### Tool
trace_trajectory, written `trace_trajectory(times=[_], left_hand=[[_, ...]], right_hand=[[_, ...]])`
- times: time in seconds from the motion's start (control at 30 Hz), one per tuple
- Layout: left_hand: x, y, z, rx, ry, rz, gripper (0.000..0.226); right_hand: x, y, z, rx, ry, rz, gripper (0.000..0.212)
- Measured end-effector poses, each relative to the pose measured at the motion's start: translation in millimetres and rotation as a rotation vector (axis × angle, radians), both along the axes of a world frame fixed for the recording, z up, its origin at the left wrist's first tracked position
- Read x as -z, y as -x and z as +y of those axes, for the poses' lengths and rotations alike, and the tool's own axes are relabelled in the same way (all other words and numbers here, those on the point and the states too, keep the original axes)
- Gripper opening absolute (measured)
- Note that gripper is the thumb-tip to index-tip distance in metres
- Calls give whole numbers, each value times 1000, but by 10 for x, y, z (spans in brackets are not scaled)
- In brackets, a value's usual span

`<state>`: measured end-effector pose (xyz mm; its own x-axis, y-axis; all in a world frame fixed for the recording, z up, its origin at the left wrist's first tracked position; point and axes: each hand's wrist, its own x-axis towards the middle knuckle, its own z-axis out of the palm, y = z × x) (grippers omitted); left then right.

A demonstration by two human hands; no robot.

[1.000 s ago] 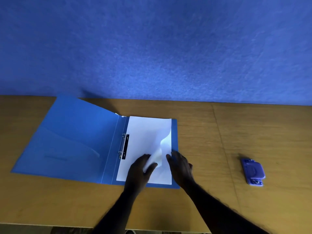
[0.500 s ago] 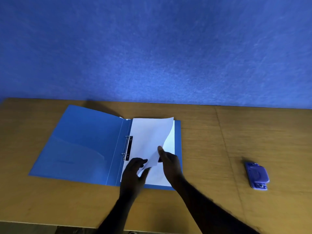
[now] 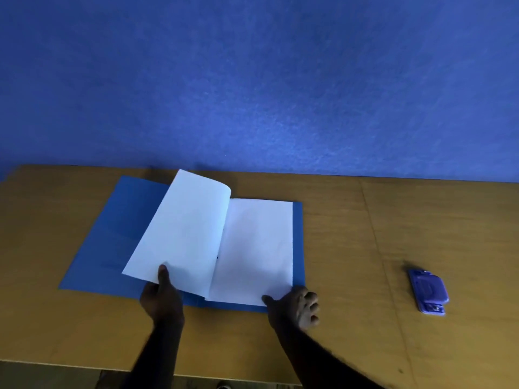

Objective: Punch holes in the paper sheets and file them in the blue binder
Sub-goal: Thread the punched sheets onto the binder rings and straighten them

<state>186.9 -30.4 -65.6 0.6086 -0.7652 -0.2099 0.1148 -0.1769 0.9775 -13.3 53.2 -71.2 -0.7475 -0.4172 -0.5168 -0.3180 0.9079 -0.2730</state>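
on the wooden surface (image 3: 365, 234) the blue binder (image 3: 112, 248) lies open, the left hand (image 3: 161, 300) pinching the near edge of a lifted paper sheet (image 3: 182, 234) turned over leftward, the right hand (image 3: 293, 306) loosely open at the near right corner of the flat sheet (image 3: 255, 248), hole punch (image 3: 428, 290) well apart to the right.

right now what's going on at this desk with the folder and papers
A person is leafing through white paper sheets in an open blue binder lying flat on a wooden table. The left hand holds the near edge of a turned white sheet, lifted over the binder's left side. The right hand rests at the near right corner of the flat white sheet beneath. A purple hole punch sits untouched on the table to the right.
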Motion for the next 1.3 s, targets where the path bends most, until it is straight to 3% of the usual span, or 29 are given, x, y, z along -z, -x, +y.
trace_trajectory(times=[0.13, 0.27, 0.37, 0.53, 0.7, 0.8, 0.93, 1.07, 1.2, 1.3], left_hand=[[-27, -31, -14, -10, -46, 36, 28], [-29, -57, -35, 3, -53, 49, 28], [-11, -76, -31, 21, -48, 51, 26], [-30, -63, -15, 36, -15, 33, 39], [-14, -54, -8, 53, -22, 10, 36], [-13, -62, 2, 67, -4, 7, 25], [-45, -26, 32, 140, 47, -43, 15], [-47, 9, 80, 275, 114, -58, 25], [-17, 9, 158, 408, 198, -33, 23], [1, -28, 276, 586, 209, -144, 17]], right_hand=[[-20, 46, -10, 48, 43, -41, 84], [-59, 76, 27, 138, 292, -108, 39], [-117, 53, 71, 159, 432, -104, 33], [-108, 15, 148, 6, 466, -16, 16], [-157, 2, 159, -102, 603, 210, 18], [-208, 18, 142, -113, 663, 251, 16], [-386, -132, 65, -113, 881, 69, 7], [-633, -502, -173, -250, 970, -51, 9], [-861, -873, -512, -436, 988, -67, 12], [-953, -1086, -681, -622, 961, -26, 15]])
